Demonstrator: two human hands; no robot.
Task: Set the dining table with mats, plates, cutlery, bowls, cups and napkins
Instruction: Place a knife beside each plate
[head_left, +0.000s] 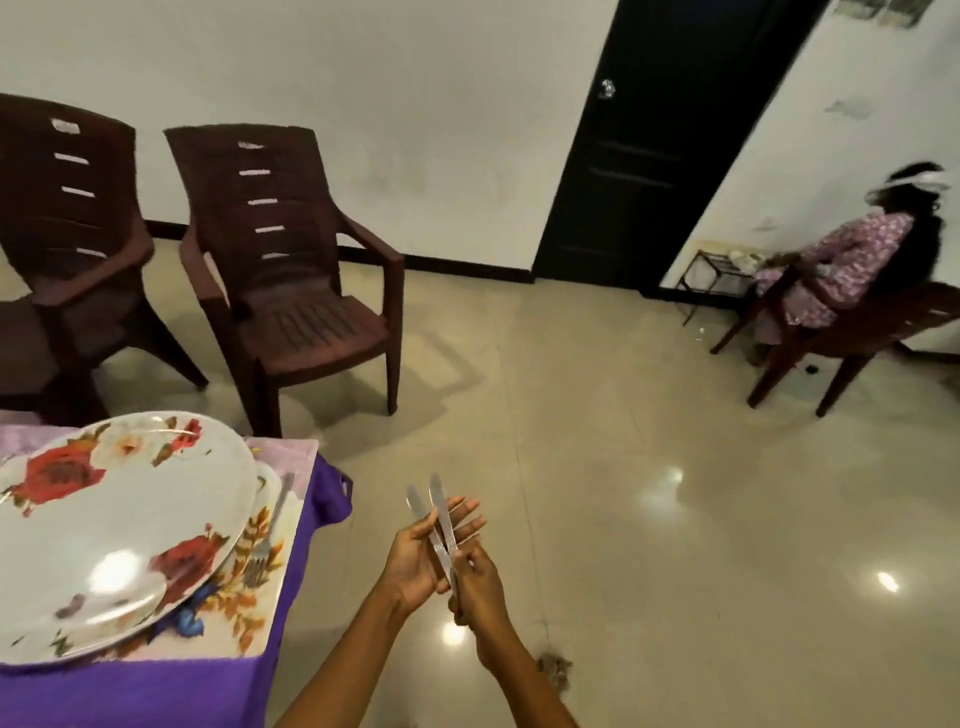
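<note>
Two steel table knives (438, 512) stick up, crossed, between my hands, out over the floor to the right of the table. My left hand (415, 553) lies under them with straight fingers spread. My right hand (475, 587) grips their handles from the right. On the table's purple cloth (156, 691) a floral place mat (249, 597) carries a large white plate with red roses (119, 530). A fork (265, 540) lies on the mat just right of the plate.
Two dark brown plastic armchairs (291, 270) stand behind the table against the white wall. A black door (665, 140) is at the back right. A seated person (852, 270) on a wooden chair is at the far right. The shiny tiled floor (649, 493) lies between.
</note>
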